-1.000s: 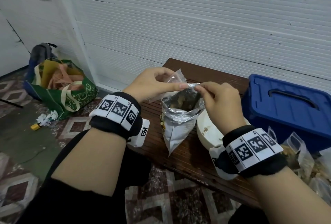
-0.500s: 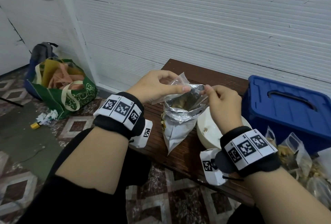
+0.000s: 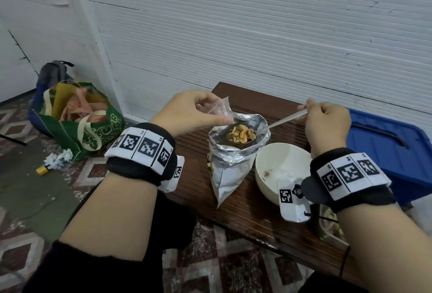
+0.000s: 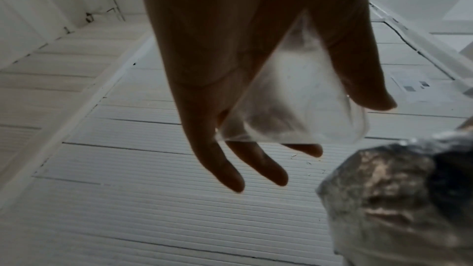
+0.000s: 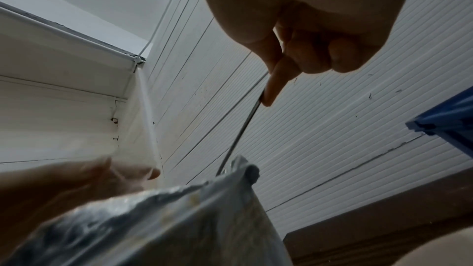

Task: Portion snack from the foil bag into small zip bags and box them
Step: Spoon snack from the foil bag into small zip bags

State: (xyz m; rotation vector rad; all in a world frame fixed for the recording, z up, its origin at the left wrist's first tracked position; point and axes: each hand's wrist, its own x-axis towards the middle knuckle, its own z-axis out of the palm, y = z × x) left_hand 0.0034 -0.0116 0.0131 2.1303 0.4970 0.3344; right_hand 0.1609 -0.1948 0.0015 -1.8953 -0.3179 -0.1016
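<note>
right hand (image 3: 326,124) is pinching the spoon (image 3: 284,120) handle, its long axis running down-left into the foil bag (image 3: 233,164) standing on the tabletop (image 3: 257,213). left hand (image 3: 189,112) is pinching the empty zip bag (image 3: 219,111) just left of the foil bag's mouth, nearer the loaded snack (image 3: 242,134).

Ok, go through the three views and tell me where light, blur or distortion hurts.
Head: evenly lit and sharp, wall lines bowed by the wide lens. Left wrist: left hand backlit, nearly a silhouette; zip bag hazy. Right wrist: foil bag close and smeared; spoon handle stays fairly crisp.
</note>
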